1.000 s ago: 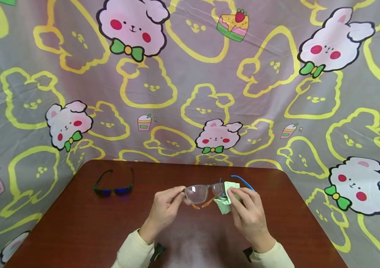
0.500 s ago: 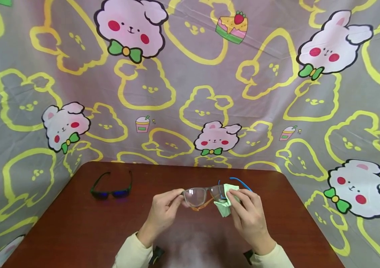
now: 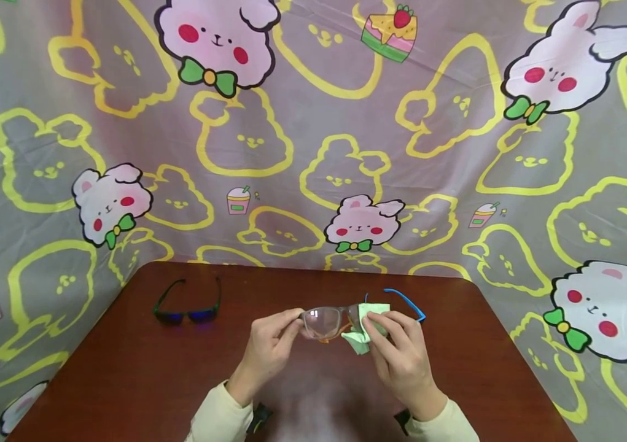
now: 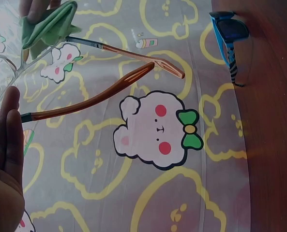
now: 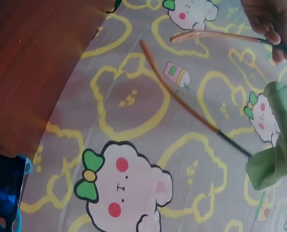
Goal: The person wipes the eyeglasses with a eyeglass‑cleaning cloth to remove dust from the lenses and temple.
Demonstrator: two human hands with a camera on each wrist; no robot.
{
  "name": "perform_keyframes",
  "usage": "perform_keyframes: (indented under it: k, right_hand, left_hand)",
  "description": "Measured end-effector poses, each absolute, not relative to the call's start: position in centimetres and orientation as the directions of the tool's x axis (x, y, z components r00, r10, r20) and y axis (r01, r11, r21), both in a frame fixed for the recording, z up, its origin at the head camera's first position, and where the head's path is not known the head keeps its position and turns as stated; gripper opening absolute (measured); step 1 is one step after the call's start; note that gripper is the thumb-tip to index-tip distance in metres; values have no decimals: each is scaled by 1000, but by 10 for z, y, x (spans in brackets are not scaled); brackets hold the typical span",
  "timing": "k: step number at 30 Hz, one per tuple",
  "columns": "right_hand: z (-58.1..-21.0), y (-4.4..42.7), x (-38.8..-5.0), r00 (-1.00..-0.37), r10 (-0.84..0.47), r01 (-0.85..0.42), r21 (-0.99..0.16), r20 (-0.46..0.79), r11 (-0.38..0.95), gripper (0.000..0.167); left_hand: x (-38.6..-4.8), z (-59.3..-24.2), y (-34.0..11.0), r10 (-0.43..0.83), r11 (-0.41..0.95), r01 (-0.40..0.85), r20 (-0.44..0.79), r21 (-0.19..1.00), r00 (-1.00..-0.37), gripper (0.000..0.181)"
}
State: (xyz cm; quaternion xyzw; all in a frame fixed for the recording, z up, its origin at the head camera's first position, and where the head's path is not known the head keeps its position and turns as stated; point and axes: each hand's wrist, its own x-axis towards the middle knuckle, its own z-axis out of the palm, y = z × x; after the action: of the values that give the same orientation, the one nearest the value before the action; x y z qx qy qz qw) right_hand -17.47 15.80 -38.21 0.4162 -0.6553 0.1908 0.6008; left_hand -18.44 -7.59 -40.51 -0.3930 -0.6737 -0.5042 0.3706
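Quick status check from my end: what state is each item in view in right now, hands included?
Left hand: pinching one end of the clear glasses.
Right hand: pinching the green cloth.
Clear glasses: held above the table, both arms unfolded.
Green cloth: creased, wrapped over the other lens.
Dark sunglasses: on the table, arms unfolded, lenses toward the person.
Blue-framed sunglasses: on the table, unfolded, partly hidden in the head view.

Draped far, left and right in grey fabric [image 3: 296, 120], printed with yellow outlines [image 3: 245, 172] and white rabbit heads [image 3: 365, 223]. Furnished with a reddish-brown tabletop [image 3: 280, 288], rounded at the far corners, gleaming palely near.
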Motion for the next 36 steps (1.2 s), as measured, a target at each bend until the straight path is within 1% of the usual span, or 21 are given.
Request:
perform_keyframes:
  k: [5,10,15,19,26,31,34,36]
  right_hand:
    - [-387,166,-181,15,-311,-769,210,950,604,25]
    - [-389,167,-184,0,-301,-778,189,954,599,24]
    - [-390,162,-184,3,-319,-793,197,948,576,25]
    - [-388,155,-184,14,-306,-802,194,952,566,25]
    - [-389,148,-181,7,-300,-816,179,954,549,28]
    - [-388,145,-180,-15,-320,-837,163,947,522,30]
    - [-386,142,-180,-13,-326,-847,163,945,506,29]
    - [-384,139,-180,2,-329,-851,174,944,495,28]
  left_hand:
    - [-187,-404,-79,138,164,915,909,370,-392,11]
    - [-185,-402,-78,115,171,908,908,382,-404,13]
    - [-184,-402,-75,131,213,896,897,391,-422,18]
    - [-184,-401,-73,139,227,895,897,384,-420,21]
    - [-184,-403,-70,158,242,911,913,334,-377,18]
    - [-185,-406,-68,155,236,904,905,357,-397,15]
    - [-185,-406,-68,147,244,899,903,363,-404,13]
    - [-186,-407,-68,135,252,894,901,371,-412,14]
